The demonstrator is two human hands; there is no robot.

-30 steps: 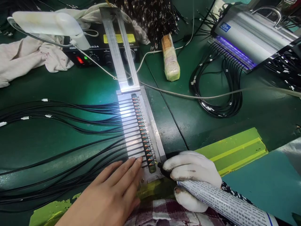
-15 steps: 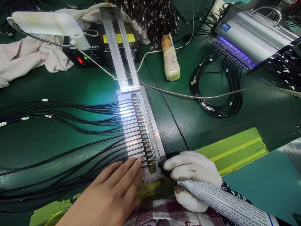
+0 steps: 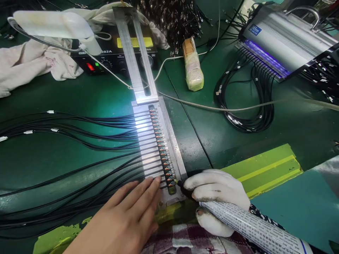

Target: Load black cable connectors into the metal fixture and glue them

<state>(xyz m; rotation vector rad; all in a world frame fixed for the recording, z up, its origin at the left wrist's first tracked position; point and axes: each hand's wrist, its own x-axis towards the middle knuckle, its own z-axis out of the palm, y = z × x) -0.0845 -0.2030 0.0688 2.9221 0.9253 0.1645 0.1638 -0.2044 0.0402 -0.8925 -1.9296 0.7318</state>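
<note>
My left hand [image 3: 128, 208] is bare and lies with its fingers stretched out over the near cables, fingertips at the lower left edge of the metal fixture [image 3: 148, 155]. Thin black cables [image 3: 111, 135] run from the left into this fixture, side by side. Their stripped ends, with orange wires and small metal connectors [image 3: 165, 162], line up over a slot. My right hand [image 3: 219, 197], in a white glove with dirty fingertips, grips a glue dispensing tube [image 3: 246, 225] with printed white body and black front. Its thin yellowish tip is at the nearest connectors.
A hinged slotted metal cover [image 3: 132, 53] stands raised behind the fixture. Beyond it are a black control box [image 3: 116, 63], a white lamp [image 3: 53, 24] and cloths. Right of these lie a wrapped block [image 3: 193, 67], coiled cables [image 3: 243, 120] and a silver 365nm lamp [image 3: 286, 35] glowing violet.
The tip of the glue tube has shifted slightly farther away along the connector row. My left hand stays in place on the cables.
</note>
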